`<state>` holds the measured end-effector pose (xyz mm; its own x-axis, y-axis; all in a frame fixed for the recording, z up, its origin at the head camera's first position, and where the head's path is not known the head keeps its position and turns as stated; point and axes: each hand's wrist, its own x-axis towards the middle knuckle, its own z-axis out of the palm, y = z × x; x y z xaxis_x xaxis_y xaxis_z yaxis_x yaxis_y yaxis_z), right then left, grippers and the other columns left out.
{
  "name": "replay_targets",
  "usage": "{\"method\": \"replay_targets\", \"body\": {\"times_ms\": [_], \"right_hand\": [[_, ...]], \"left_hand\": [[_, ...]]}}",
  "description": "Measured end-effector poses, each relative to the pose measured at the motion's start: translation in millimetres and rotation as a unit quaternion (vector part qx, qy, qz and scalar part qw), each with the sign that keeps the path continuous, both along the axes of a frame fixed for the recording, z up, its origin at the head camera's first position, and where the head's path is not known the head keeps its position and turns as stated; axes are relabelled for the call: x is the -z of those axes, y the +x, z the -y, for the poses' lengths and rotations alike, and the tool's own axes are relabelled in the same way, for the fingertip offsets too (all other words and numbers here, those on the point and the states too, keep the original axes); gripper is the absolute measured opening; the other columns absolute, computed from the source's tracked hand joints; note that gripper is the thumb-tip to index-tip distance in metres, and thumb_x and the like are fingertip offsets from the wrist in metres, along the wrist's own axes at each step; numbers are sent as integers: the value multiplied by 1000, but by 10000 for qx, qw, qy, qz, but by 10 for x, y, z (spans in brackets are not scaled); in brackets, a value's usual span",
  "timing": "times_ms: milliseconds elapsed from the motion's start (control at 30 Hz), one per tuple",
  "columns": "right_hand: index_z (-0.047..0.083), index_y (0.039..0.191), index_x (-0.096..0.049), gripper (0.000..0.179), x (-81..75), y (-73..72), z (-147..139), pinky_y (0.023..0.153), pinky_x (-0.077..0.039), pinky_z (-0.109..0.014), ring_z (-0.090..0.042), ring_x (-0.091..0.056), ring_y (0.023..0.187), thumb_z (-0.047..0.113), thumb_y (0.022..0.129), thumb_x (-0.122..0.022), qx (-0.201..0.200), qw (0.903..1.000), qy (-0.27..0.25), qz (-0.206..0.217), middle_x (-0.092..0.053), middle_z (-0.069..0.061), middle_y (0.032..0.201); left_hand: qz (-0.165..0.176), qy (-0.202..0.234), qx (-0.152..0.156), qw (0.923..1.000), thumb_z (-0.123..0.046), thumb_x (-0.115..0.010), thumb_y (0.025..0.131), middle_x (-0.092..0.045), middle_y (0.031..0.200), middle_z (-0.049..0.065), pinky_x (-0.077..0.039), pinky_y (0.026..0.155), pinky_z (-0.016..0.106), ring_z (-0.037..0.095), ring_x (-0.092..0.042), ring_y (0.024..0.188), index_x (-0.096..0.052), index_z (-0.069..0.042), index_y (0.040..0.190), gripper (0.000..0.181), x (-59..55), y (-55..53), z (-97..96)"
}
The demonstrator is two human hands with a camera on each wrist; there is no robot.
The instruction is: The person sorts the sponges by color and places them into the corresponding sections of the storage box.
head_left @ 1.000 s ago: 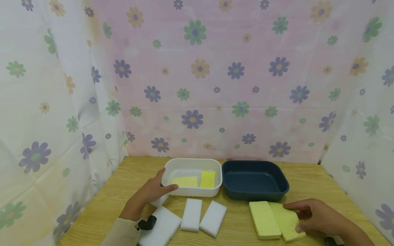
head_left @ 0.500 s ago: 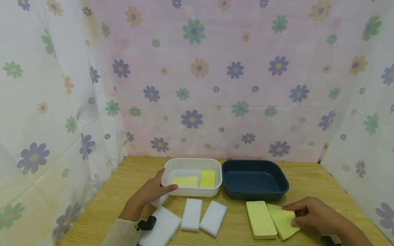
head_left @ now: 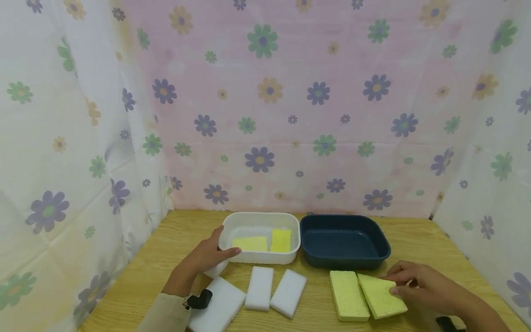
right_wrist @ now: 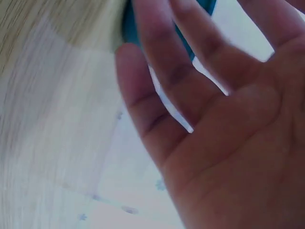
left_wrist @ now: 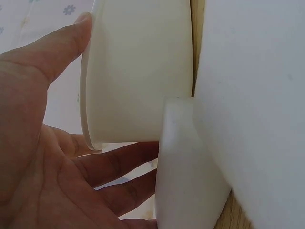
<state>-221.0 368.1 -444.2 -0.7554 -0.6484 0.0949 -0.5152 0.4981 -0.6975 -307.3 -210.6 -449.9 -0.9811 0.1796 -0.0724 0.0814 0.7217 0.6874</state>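
Foreground: the right hand (head_left: 427,286) pinches the tilted yellow slab (head_left: 381,297), probably light and soft, best taken by its edges; the adjacent yellow block (head_left: 348,295) hinders its left side. White blocks (head_left: 260,288) lie before the white tub (head_left: 265,257), whose rim the wide-spread left hand (head_left: 207,254) touches; navy tub (head_left: 344,263) beside it.

The outer yellow block (head_left: 380,297) has tilted in the right grip (head_left: 425,287).

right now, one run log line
left grip: touches white tub | right grip: pinches tilted yellow sponge | navy tub: beside white tub
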Motion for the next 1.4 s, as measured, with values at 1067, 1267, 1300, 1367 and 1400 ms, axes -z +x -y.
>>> {"method": "replay_targets", "body": {"times_ms": [1067,1267,1300,1367,1400], "right_hand": [[36,104,-78,33,-481,-51,655,65,-51,-18,-1,-67,94,9,87,-83,644,9494,-95,-3072,-72,15,110],[35,95,-78,36,-528,-166,769,65,-46,-13,1,-59,82,6,77,-89,596,9357,-384,-3456,-65,14,104],[35,94,-78,36,-534,-185,787,66,-45,-13,1,-58,81,6,76,-90,622,9334,-404,-3511,-64,15,103],[35,93,-78,36,-541,-223,822,66,-44,-12,2,-57,79,6,75,-90,695,9304,-445,-3572,-63,15,101],[35,93,-78,36,-544,-240,839,66,-44,-12,2,-57,79,7,75,-91,768,9289,-438,-3597,-63,16,100]], "left_hand": [[10,325,120,9994,-59,-75,89,-57,147,21,-52,99,55,33,-62,126,-13,-9,167,111,20,12,4],[10,309,139,9994,-60,-74,90,-53,151,23,-51,100,57,36,-60,128,-12,-9,167,111,-1,15,-1],[9,294,145,9995,-60,-74,90,-52,151,23,-51,100,57,37,-60,128,-12,-9,167,111,-5,17,1],[2,271,157,9995,-60,-74,90,-52,151,24,-52,99,57,37,-60,128,-11,-7,166,112,-12,20,4],[10,259,154,9995,-60,-74,90,-52,150,25,-52,99,57,38,-60,128,-11,-7,166,112,-14,21,5]]}}
